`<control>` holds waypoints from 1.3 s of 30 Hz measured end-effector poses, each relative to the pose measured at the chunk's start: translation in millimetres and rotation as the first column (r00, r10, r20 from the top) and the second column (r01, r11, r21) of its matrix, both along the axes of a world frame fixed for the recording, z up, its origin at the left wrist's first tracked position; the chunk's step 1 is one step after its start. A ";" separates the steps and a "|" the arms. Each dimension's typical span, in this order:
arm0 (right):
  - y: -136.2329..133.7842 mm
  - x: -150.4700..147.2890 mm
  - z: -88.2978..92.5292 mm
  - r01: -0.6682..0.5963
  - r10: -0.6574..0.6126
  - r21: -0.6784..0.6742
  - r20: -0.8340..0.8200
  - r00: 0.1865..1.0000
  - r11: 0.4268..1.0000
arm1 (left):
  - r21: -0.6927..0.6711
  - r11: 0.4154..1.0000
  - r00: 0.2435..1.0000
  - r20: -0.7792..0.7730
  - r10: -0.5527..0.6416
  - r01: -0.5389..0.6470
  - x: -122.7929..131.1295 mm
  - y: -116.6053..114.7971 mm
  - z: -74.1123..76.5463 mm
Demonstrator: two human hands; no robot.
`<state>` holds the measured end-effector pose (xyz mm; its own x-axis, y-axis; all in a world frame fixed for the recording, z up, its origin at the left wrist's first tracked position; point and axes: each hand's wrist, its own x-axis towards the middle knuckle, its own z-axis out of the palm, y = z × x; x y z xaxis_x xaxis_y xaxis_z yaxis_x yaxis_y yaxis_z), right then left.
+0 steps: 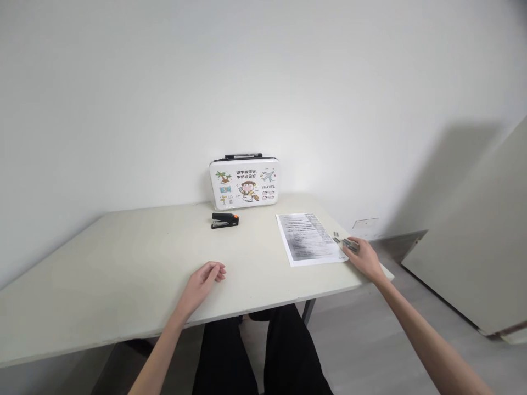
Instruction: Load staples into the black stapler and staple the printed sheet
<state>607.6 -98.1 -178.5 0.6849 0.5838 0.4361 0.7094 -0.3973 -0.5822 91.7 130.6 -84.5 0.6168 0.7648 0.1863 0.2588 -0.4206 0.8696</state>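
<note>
My left hand (205,278) rests on the table near its front edge, fingers curled in loosely, with nothing visible in them. At the table's right end, my right hand (364,259) has thumb and fingers around some grey staple strips (351,246). Part of these strips is hidden by the fingers. More small staple strips (336,235) lie just left of that hand, beside the printed sheet of paper (308,240). A black stapler (224,220) with an orange part lies farther back, beyond my left hand and apart from it.
A white cartoon-printed case (245,184) with a black handle stands at the table's back, close to the wall. The pale table (135,263) ends just past my right hand. A white panel-like piece of furniture (473,247) stands on the floor to the right.
</note>
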 end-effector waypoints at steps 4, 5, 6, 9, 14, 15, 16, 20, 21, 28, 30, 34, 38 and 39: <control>-0.4 0.0 -0.7 -0.004 0.004 -0.004 0.007 1.000 1.000 | 0.010 1.000 1.000 -0.019 -0.001 0.001 0.4 0.3 0.0; -0.6 -0.1 -0.7 -0.007 0.007 -0.005 0.009 1.000 1.000 | 0.012 1.000 1.000 -0.021 -0.004 0.004 0.6 -0.1 0.4; -0.8 -0.3 -0.6 -0.012 0.012 -0.007 0.011 1.000 1.000 | 0.014 1.000 1.000 -0.022 -0.003 0.004 0.9 -0.8 1.0; -1.3 -1.7 0.5 -0.022 0.022 -0.007 0.015 1.000 1.000 | 0.013 1.000 1.000 -0.031 0.002 -0.002 1.3 -3.8 3.9; -1.8 -7.4 4.5 -0.012 0.012 -0.002 0.008 1.000 1.000 | 0.015 1.000 0.999 -0.044 0.009 -0.008 1.1 -7.9 8.5; -2.0 -9.2 5.5 -0.015 0.015 0.001 0.013 1.000 1.000 | 0.016 1.000 0.999 -0.041 0.010 -0.009 1.1 -8.1 8.7; -2.3 -11.1 6.5 -0.023 0.023 0.005 0.025 0.999 1.000 | 0.016 1.000 0.999 -0.037 0.010 -0.009 1.2 -8.3 8.7; -1.7 -22.0 13.0 -0.116 0.114 0.004 0.148 0.982 0.993 | 0.014 1.000 1.000 -0.016 0.009 -0.009 1.1 -8.7 7.5; 0.1 -25.4 15.5 -0.144 0.143 -0.007 0.183 0.973 0.990 | 0.013 1.000 1.000 -0.011 0.009 -0.009 1.0 -8.9 7.4; 45.8 -46.8 36.8 -0.320 0.380 -0.240 0.273 0.884 0.916 | -0.006 1.000 1.000 -0.004 0.008 -0.008 1.5 -11.1 8.4; 62.6 -50.8 41.1 -0.358 0.435 -0.325 0.209 0.876 0.876 | 0.002 1.000 1.000 -0.003 0.007 -0.007 1.8 -11.3 8.2; 79.8 -60.8 42.1 -0.434 0.502 -0.426 0.057 0.863 0.794 | 0.003 1.000 1.000 0.002 0.001 -0.001 1.9 -11.1 7.0; 73.5 -84.2 35.4 -0.492 0.570 -0.479 0.023 0.821 0.728 | 0.004 1.000 1.000 0.008 -0.001 0.001 2.0 -10.7 6.2; 70.4 -93.2 34.3 -0.498 0.582 -0.481 0.031 0.812 0.721 | 0.003 1.000 1.000 0.005 0.000 0.000 1.9 -10.7 6.0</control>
<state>514.3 -27.7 -144.2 0.1336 0.9834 0.1230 0.9504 -0.0920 -0.2971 93.6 119.9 -78.5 0.6158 0.7641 0.1919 0.2545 -0.4234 0.8694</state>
